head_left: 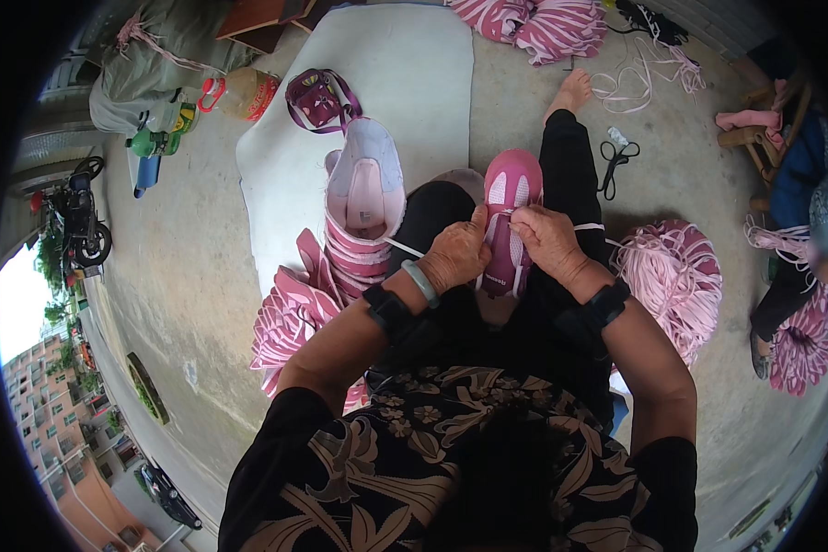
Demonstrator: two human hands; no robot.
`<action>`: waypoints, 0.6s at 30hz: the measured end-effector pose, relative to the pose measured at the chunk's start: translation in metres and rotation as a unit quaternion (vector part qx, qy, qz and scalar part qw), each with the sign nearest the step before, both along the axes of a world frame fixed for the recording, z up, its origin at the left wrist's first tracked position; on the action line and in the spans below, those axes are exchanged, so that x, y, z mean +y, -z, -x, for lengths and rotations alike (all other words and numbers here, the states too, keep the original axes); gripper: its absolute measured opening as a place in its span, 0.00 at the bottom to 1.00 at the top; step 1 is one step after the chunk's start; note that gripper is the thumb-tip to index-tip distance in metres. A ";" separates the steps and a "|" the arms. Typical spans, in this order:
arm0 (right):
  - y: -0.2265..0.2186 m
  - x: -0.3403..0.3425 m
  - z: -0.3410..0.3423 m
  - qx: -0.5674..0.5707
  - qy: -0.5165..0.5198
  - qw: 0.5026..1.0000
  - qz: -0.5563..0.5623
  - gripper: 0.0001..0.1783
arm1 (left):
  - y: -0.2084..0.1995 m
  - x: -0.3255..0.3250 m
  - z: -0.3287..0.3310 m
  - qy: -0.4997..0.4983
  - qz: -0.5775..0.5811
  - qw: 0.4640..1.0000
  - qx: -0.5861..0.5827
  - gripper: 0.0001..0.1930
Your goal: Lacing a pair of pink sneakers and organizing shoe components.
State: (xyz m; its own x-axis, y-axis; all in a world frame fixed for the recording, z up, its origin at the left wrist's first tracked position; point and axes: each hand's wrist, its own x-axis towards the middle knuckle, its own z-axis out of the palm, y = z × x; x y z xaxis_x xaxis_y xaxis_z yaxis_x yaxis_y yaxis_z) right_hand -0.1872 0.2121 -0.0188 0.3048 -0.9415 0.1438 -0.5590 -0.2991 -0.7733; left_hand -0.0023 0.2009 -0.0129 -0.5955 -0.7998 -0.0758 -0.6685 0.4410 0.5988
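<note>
A pink shoe upper with pale mesh panels rests on my lap between my thighs, toe pointing away from me. My left hand is closed at its left edge, fingers pinched on a pale shoelace whose end sticks out to the left. From the other side my right hand pinches the lace over the upper's eyelets, with a strand trailing right across my thigh. Fingertips partly hide where the lace passes through. Left of my leg stands a nested stack of pink uppers.
A bundle of pink laced uppers lies to the right, with more uppers at left. Black scissors lie on the concrete. A purple bag sits on a white sheet. Someone sits at the far right beside a wooden stool.
</note>
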 end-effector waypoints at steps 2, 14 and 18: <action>0.000 0.009 0.001 -0.002 0.044 0.999 -0.013 0.07 | -0.007 -0.007 0.003 0.001 -0.056 0.997 -0.047 0.24; 0.014 0.014 -0.018 -0.081 0.219 0.972 -0.018 0.08 | -0.001 -0.014 0.009 -0.079 -0.162 0.960 0.214 0.16; 0.020 0.011 -0.026 -0.070 0.215 0.974 -0.019 0.07 | -0.001 -0.012 0.007 -0.039 -0.069 0.973 0.216 0.14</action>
State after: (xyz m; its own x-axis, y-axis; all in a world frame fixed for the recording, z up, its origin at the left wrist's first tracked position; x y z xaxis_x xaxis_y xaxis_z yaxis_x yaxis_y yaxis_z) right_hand -0.1612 0.2231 -0.0389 -0.1385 -0.9832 0.1186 -0.5144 -0.0309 -0.8570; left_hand -0.0095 0.1891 -0.0122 -0.5331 -0.8441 0.0576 -0.3694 0.2934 0.8817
